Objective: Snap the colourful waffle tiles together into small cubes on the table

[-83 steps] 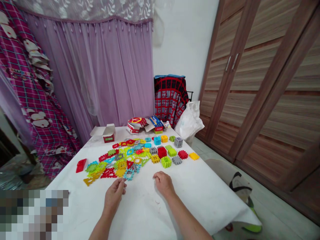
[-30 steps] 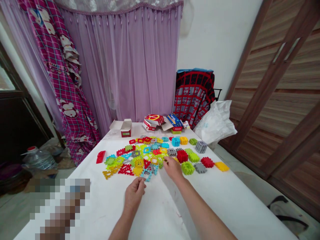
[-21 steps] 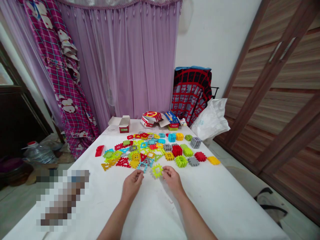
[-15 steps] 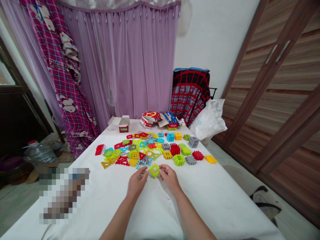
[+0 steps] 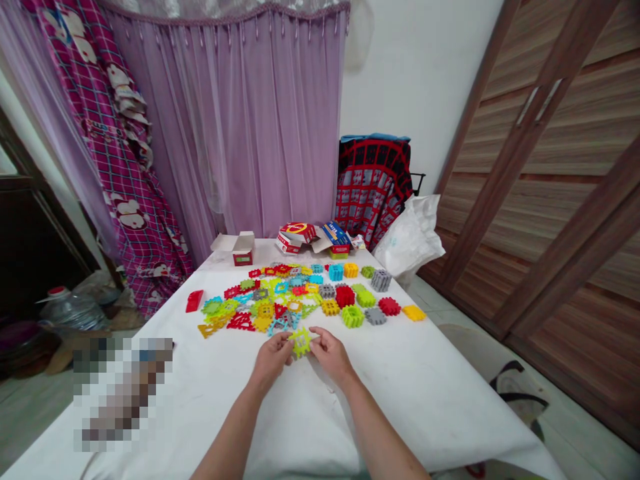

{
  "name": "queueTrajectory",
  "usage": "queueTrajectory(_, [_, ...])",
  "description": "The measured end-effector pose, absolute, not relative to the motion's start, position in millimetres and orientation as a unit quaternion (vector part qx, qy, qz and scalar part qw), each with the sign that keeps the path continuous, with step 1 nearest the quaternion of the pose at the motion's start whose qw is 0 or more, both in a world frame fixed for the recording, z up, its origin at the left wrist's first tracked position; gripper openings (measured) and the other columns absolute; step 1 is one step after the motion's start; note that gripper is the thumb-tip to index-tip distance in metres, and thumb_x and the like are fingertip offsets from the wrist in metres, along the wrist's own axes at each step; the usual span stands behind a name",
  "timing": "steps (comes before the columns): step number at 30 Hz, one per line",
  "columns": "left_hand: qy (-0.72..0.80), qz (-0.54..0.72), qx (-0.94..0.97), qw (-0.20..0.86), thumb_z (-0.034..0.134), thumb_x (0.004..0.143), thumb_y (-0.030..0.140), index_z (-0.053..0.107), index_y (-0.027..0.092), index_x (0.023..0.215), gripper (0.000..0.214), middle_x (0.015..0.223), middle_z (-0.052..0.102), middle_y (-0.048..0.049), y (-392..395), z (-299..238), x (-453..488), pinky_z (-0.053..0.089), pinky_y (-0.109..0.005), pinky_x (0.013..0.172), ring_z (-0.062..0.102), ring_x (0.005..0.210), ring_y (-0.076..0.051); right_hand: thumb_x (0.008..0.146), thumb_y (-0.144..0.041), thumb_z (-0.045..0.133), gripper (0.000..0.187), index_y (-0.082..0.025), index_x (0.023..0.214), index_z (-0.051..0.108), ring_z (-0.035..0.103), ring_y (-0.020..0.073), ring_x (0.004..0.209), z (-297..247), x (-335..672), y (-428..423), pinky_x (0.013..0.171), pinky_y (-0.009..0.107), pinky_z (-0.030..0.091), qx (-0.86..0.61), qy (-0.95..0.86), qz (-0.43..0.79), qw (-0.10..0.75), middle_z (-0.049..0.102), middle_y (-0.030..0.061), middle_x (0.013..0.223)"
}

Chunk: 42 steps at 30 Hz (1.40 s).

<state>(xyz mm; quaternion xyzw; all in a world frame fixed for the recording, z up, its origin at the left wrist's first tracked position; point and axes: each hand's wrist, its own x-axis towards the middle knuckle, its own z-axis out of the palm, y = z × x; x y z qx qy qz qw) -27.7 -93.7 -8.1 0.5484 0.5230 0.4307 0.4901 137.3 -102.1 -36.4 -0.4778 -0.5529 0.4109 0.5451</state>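
Between my two hands is a lime-green notched building tile [image 5: 301, 342] with a small window-like opening in its middle. My left hand [image 5: 273, 358] pinches its left edge, and my right hand [image 5: 331, 353] grips the right edge. Just beyond my fingers lies a loose spread of flat interlocking tiles [image 5: 265, 308] in red, yellow, blue, green and grey. To the right of them stand pieces joined into blocks, among them a lime-green block [image 5: 353, 317], a red block [image 5: 345, 296] and a grey block [image 5: 381, 281].
Opened cardboard boxes [image 5: 298, 237] stand along the table's far edge, with a small red box [image 5: 243, 250] to their left. A red piece [image 5: 195, 301] lies apart at the left. A white plastic bag [image 5: 411, 235] sits by the far right corner. White cloth [image 5: 400, 393] covers the table.
The lime-green tile has turned in my hands, and its windowed face now shows more fully. My left fingers now overlap its edge. The whole view has shifted slightly.
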Motion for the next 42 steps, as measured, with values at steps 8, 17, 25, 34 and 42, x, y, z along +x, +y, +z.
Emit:
queueTrajectory(8, [0.516, 0.442, 0.533, 0.504, 0.063, 0.067, 0.049, 0.062, 0.02, 0.093, 0.039, 0.052, 0.055, 0.0073, -96, -7, -26, 0.026, -0.018, 0.037, 0.045, 0.04, -0.008, 0.069, -0.022, 0.058, 0.043, -0.02, 0.112, 0.056, 0.044, 0.0098, 0.049, -25, 135, -110, 0.055, 0.022, 0.037, -0.51, -0.605, 0.363, 0.493, 0.05, -0.0107, 0.052])
queueTrajectory(17, [0.503, 0.464, 0.523, 0.508, 0.063, 0.068, 0.046, 0.064, 0.02, 0.099, 0.04, 0.053, 0.055, 0.0071, -95, -10, -28, 0.026, -0.018, 0.036, 0.044, 0.038, -0.007, 0.078, -0.038, 0.052, 0.021, -0.019, 0.079, 0.059, 0.053, 0.0125, 0.054, -31, 135, -109, 0.055, 0.023, 0.041, -0.53, -0.6, 0.334, 0.498, 0.059, -0.0024, 0.058])
queueTrajectory(25, [0.484, 0.514, 0.494, 0.508, 0.065, 0.068, 0.049, 0.061, 0.02, 0.084, 0.034, 0.059, 0.057, 0.0063, -92, -16, -26, 0.035, -0.018, 0.04, 0.045, 0.04, -0.006, 0.075, -0.038, 0.056, 0.025, -0.018, 0.061, 0.061, 0.053, 0.012, 0.053, -29, 134, -112, 0.053, 0.023, 0.042, -0.541, -0.606, 0.339, 0.474, 0.061, -0.0008, 0.055])
queueTrajectory(34, [0.481, 0.507, 0.499, 0.513, 0.068, 0.064, 0.055, 0.064, 0.018, 0.074, 0.039, 0.055, 0.054, 0.0055, -94, -13, -27, 0.035, -0.02, 0.044, 0.045, 0.045, -0.008, 0.065, -0.025, 0.07, 0.057, -0.021, 0.12, 0.055, 0.061, 0.017, 0.088, -18, 133, -126, 0.076, 0.029, 0.052, -0.501, -0.694, 0.174, 0.486, 0.061, 0.0067, 0.112])
queueTrajectory(42, [0.483, 0.5, 0.492, 0.525, 0.07, 0.063, 0.054, 0.063, 0.017, 0.07, 0.038, 0.056, 0.054, 0.0056, -97, -5, -30, 0.035, -0.019, 0.047, 0.045, 0.049, -0.008, 0.07, -0.022, 0.067, 0.036, -0.022, 0.106, 0.062, 0.061, 0.0173, 0.087, -16, 129, -128, 0.081, 0.029, 0.051, -0.493, -0.746, 0.134, 0.427, 0.064, 0.0045, 0.099])
